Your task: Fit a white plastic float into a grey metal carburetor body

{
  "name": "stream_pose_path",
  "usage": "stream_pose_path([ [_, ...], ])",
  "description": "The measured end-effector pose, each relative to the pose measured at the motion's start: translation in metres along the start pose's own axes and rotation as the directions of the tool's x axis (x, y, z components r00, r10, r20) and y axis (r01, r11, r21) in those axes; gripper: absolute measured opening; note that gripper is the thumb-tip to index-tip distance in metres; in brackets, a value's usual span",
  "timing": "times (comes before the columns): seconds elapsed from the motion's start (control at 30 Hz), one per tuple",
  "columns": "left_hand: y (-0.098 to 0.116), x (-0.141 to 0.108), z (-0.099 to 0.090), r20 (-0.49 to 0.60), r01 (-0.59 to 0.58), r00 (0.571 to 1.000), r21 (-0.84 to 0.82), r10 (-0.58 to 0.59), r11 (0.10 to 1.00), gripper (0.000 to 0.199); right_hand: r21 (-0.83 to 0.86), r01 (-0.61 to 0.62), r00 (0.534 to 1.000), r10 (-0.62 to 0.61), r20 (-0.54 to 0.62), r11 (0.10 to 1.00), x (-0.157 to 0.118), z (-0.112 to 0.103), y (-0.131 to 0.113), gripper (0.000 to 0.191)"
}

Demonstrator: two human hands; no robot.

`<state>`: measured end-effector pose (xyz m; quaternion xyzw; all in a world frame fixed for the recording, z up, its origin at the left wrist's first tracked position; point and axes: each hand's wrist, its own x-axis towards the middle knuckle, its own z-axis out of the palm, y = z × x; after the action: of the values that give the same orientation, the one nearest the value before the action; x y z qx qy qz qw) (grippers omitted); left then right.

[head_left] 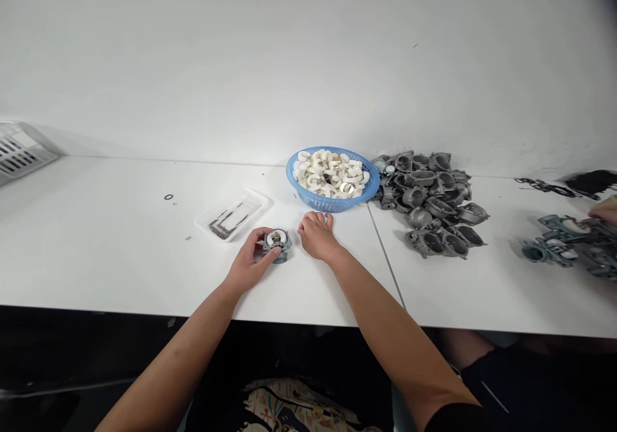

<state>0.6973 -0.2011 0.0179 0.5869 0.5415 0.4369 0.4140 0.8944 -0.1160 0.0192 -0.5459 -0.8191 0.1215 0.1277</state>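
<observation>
My left hand is closed around a small grey metal carburetor body, thumb at the near side and fingers at the far side. A white float with a brass-coloured piece at its middle sits in the upturned open face. To the right, my right hand is low over the white table, fingers curled and palm down, apart from the carburetor. Whatever its fingertips may hold is hidden. Just beyond it stands a blue basket heaped with white floats.
A clear plastic tray of thin metal pins lies behind my left hand. Grey metal bowls are piled right of the basket. Farther right, a co-worker's hand is by more carburetors. A black ring lies left.
</observation>
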Motion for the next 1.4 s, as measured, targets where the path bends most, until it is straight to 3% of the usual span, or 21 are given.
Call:
stream_pose_path([
  [0.57, 0.003, -0.001, 0.001, 0.011, 0.007, 1.0, 0.018, -0.007, 1.0, 0.044, 0.043, 0.052, 0.998, -0.051, -0.02, 0.998, -0.003, 0.007, -0.002, 0.018],
  [1.17, 0.004, -0.001, 0.001, 0.005, 0.0, 1.0, 0.006, 0.0, 1.0, 0.045, 0.296, 0.027, 0.992, 0.011, -0.128, 0.955, 0.001, 0.007, 0.008, 0.011],
  [1.4, 0.005, -0.001, 0.001, 0.013, 0.004, 1.0, 0.009, -0.005, 1.0, 0.045, 0.467, -0.023, 0.989, 0.09, -0.121, 0.884, 0.008, 0.005, 0.014, 0.014],
])
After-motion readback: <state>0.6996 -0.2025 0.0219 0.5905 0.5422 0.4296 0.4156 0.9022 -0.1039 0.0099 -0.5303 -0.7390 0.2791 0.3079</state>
